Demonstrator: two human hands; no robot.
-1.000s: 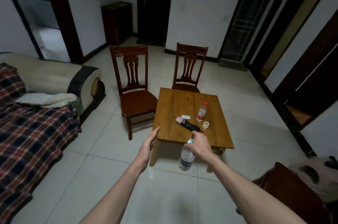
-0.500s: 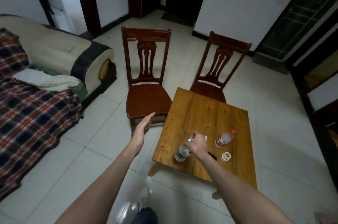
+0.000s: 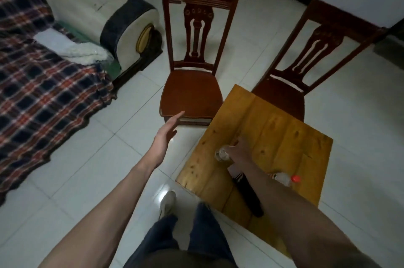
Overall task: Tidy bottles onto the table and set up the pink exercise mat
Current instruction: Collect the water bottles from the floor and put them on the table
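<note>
From the head view, a clear bottle (image 3: 221,154) is seen standing on the wooden tabletop (image 3: 284,132), near its left edge. The right hand (image 3: 239,151) is closed around the bottle's top; its fingers (image 3: 236,143) are wrapped over the cap end, so only the lower body is visible just left of them. The left hand (image 3: 165,136) is held flat and open in the air, empty, over the floor beside a wooden chair (image 3: 192,92). A second bottle with a red cap (image 3: 286,178) is lying on its side on the tabletop, right of the forearm. A black cylindrical object (image 3: 249,197) is lying partly under that forearm.
</note>
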